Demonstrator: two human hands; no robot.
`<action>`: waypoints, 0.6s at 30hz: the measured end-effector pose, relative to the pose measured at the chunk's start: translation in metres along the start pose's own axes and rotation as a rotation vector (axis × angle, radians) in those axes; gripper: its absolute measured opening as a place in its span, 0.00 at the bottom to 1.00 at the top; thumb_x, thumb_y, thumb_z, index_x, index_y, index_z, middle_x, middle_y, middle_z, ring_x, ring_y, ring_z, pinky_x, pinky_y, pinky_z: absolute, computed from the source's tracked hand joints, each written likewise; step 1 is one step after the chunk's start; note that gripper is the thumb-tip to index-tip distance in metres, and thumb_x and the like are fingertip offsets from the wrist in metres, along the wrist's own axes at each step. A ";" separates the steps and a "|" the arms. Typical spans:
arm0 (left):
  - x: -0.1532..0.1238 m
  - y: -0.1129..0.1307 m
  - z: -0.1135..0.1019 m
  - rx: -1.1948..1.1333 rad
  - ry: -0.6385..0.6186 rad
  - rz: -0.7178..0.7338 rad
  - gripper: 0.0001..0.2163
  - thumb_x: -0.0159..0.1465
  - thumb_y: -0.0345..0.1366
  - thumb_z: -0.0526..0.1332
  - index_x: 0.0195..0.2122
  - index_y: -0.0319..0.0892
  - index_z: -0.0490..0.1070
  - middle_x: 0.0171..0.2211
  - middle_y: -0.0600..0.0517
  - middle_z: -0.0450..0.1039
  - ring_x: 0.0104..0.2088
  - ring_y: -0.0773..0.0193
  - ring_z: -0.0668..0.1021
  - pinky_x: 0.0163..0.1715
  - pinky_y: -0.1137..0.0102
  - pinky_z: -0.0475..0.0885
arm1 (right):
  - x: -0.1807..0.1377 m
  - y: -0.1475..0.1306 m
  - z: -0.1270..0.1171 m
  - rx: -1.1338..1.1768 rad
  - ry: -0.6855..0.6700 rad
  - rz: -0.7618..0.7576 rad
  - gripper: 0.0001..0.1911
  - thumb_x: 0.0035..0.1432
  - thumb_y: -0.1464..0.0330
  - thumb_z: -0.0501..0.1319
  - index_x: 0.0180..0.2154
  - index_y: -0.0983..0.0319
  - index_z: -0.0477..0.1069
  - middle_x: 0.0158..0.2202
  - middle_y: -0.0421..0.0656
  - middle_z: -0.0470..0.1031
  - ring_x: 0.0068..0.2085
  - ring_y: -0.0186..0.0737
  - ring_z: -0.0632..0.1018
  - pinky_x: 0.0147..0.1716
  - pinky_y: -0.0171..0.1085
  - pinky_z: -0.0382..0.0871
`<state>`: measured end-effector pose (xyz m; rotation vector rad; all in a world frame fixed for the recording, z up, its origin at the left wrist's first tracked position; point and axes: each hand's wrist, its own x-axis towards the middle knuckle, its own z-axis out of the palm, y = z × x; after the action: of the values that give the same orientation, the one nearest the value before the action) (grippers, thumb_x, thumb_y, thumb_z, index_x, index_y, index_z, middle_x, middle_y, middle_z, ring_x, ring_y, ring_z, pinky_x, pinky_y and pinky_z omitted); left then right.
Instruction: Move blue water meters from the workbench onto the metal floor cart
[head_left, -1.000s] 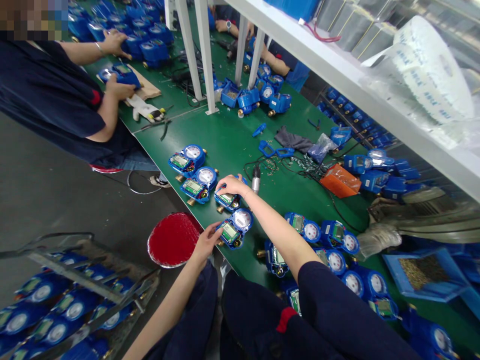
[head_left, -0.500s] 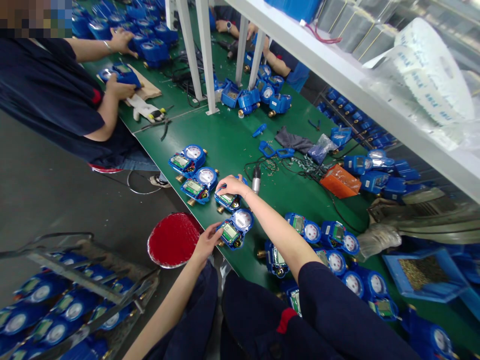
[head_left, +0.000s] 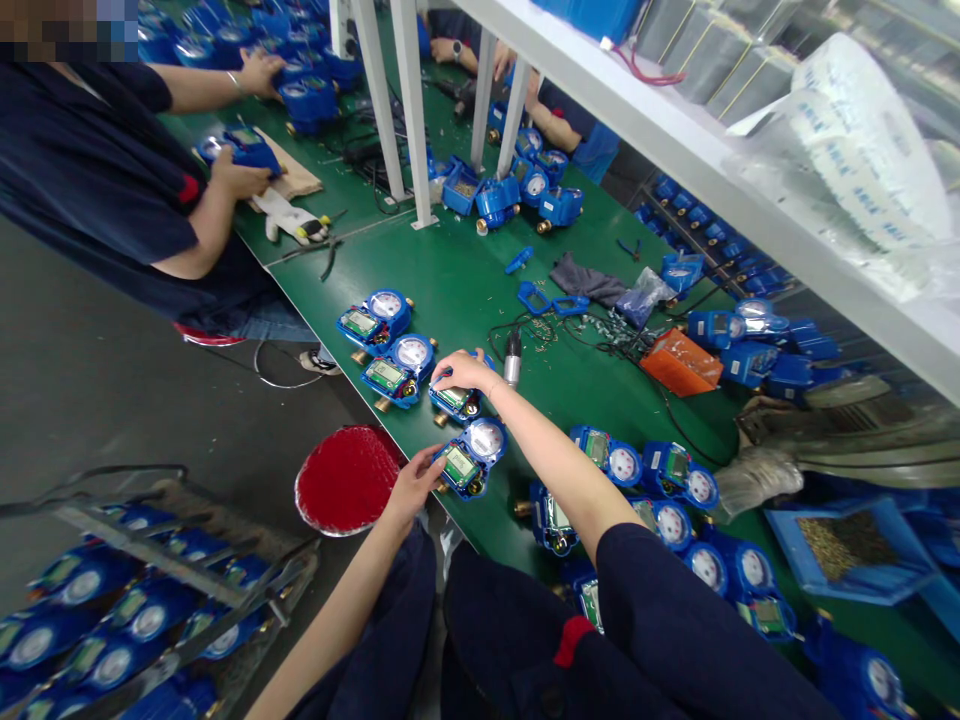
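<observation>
My left hand (head_left: 415, 485) grips the near edge of a blue water meter (head_left: 484, 438) with a round dial and an uncovered green circuit board with a display. Above it on the bench, my right hand (head_left: 466, 371) reaches over a second blue meter (head_left: 454, 400), covering its dial. The fingers of that hand are pinched together at the board's left end; what they hold is too small to make out. Two similar open meters, one upper (head_left: 384, 307) and one lower (head_left: 395, 374), stand to the left with their brass fittings showing.
A powered screwdriver (head_left: 513, 358) stands just right of my right hand. Several more meters (head_left: 679, 470) crowd the green bench (head_left: 450, 270) at right, near a blue bin (head_left: 847, 550) of small parts. A red stool (head_left: 349, 480) is at left. A co-worker (head_left: 97, 190) handles meters farther along.
My hands and the meters near them stay in place. The co-worker at left has leaned slightly back, and that person's far hand has shifted right among the meters.
</observation>
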<state>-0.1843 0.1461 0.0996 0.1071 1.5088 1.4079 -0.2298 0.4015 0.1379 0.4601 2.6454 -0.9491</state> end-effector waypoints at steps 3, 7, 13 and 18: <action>-0.002 0.003 0.001 -0.003 0.001 -0.003 0.32 0.52 0.54 0.68 0.53 0.40 0.69 0.48 0.42 0.74 0.47 0.51 0.76 0.46 0.59 0.74 | 0.000 -0.001 -0.001 0.001 -0.006 0.000 0.10 0.50 0.59 0.69 0.36 0.52 0.79 0.44 0.39 0.79 0.56 0.51 0.67 0.56 0.54 0.44; -0.002 0.006 0.001 0.001 -0.006 -0.011 0.32 0.52 0.54 0.68 0.53 0.40 0.69 0.47 0.43 0.74 0.46 0.52 0.77 0.45 0.60 0.74 | -0.001 -0.002 -0.001 0.004 -0.010 0.005 0.09 0.50 0.59 0.69 0.36 0.52 0.79 0.44 0.39 0.79 0.56 0.51 0.67 0.56 0.55 0.43; -0.002 0.004 -0.004 0.053 -0.037 -0.036 0.34 0.52 0.56 0.67 0.55 0.41 0.68 0.49 0.41 0.73 0.48 0.51 0.76 0.46 0.60 0.74 | -0.001 -0.004 -0.002 0.004 -0.014 0.026 0.10 0.50 0.59 0.69 0.36 0.52 0.79 0.45 0.40 0.79 0.56 0.52 0.66 0.57 0.57 0.43; -0.001 0.019 -0.020 0.177 -0.068 -0.061 0.31 0.56 0.57 0.64 0.55 0.42 0.69 0.52 0.40 0.72 0.52 0.47 0.74 0.48 0.57 0.71 | 0.003 -0.005 -0.004 0.036 -0.037 0.064 0.11 0.48 0.60 0.71 0.36 0.54 0.79 0.45 0.41 0.79 0.57 0.54 0.66 0.58 0.61 0.42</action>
<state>-0.2079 0.1376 0.1109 0.2139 1.5653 1.2100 -0.2349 0.4011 0.1423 0.5273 2.5684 -0.9770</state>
